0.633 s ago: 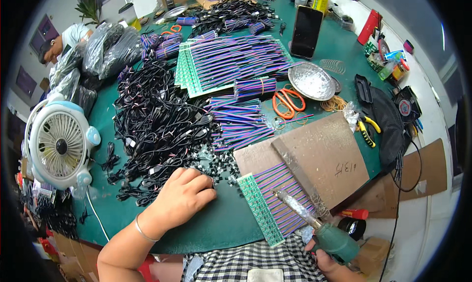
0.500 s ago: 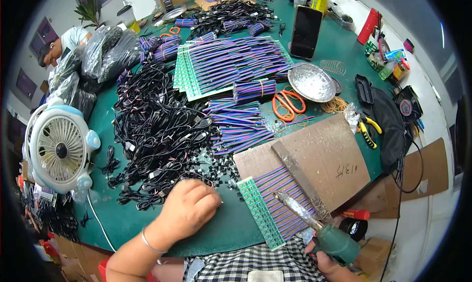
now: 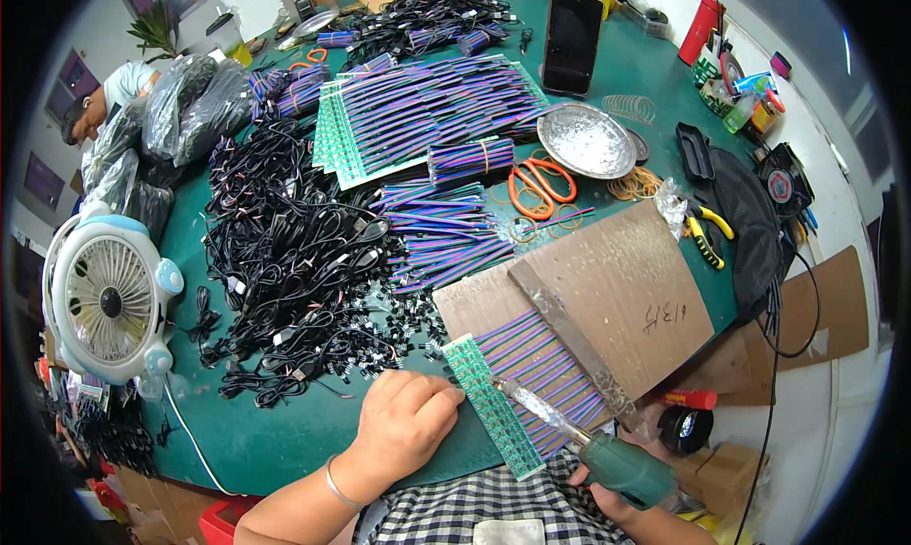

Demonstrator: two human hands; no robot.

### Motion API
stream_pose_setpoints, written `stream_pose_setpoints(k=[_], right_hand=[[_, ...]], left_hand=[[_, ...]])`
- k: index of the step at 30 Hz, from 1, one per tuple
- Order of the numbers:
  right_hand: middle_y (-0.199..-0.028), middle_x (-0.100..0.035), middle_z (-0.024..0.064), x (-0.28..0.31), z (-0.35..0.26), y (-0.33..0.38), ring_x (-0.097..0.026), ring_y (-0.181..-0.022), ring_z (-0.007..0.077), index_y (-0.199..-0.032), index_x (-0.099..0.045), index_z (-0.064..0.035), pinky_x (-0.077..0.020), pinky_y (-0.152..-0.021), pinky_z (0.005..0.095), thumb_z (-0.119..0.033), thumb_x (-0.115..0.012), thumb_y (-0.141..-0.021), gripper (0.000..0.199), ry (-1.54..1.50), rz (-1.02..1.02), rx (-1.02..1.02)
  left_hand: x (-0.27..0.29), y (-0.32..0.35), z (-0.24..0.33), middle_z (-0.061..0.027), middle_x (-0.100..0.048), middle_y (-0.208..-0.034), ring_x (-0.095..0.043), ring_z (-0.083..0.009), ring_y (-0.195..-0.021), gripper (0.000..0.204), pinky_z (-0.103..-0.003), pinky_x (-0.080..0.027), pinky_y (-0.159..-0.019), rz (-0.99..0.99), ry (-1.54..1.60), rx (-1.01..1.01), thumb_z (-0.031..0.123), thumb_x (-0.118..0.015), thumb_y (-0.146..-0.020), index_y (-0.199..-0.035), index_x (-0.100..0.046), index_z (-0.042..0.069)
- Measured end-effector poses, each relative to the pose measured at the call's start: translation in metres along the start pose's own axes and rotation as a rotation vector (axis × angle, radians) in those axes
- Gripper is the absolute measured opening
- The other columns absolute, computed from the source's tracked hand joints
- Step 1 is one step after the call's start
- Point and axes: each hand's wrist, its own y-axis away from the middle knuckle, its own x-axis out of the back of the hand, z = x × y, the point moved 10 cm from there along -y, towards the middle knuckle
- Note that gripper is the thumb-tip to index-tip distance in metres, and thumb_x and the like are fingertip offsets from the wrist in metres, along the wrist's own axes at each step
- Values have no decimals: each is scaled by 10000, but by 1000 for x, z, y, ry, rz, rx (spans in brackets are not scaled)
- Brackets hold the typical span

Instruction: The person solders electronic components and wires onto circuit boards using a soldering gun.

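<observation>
A green-bodied soldering gun [image 3: 626, 464] with a silvery barrel is held in my right hand [image 3: 600, 496], mostly hidden beneath its body. Its tip hovers at or just over a green circuit board strip [image 3: 493, 410]; contact cannot be told. Striped ribbon wires [image 3: 536, 360] run from the board onto a brown wooden board [image 3: 655, 289], passing under a flat bar [image 3: 569, 341]. My left hand [image 3: 408, 422] is closed, its curled fingers close to the strip's left edge; whatever they pinch is too small to name. Small black-and-silver connectors [image 3: 408, 317] lie scattered just beyond it.
Black cables [image 3: 294, 251] pile up at left, beside a white fan [image 3: 109, 298]. Wired boards [image 3: 418, 118] are stacked behind. Orange scissors [image 3: 541, 189], a metal dish [image 3: 588, 141], a phone [image 3: 571, 46] and yellow pliers [image 3: 707, 236] sit farther right. Another person [image 3: 109, 99] is at far left.
My left hand has moved right, from the connectors to the strip's edge. The soldering gun's tip has shifted left, from the wires toward the circuit board. The whole view has shifted slightly.
</observation>
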Motion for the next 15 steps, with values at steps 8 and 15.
stream_pose_setpoints(k=[8, 15], right_hand=[[-736, -639, 113, -24, -9, -15, -614, -655, 185, -974, -608, -9, -493, -624, 303, -358, -584, -882, 361, 27, -85, -42], [-732, -642, 119, -28, -5, -13, -620, -656, 191, -921, -625, -8, -501, -623, 309, -349, -583, -882, 346, 43, -149, -78]], left_hand=[[-2, 0, -4, -19, -605, -811, -573, -205, -714, 190, -343, -442, -652, 65, 44, 30, 51, -717, -655, -805, -607, 89], [-6, 2, -7, -36, -597, -820, -573, -220, -732, 183, -346, -446, -671, 36, 43, 46, 45, -712, -661, -806, -604, 73]])
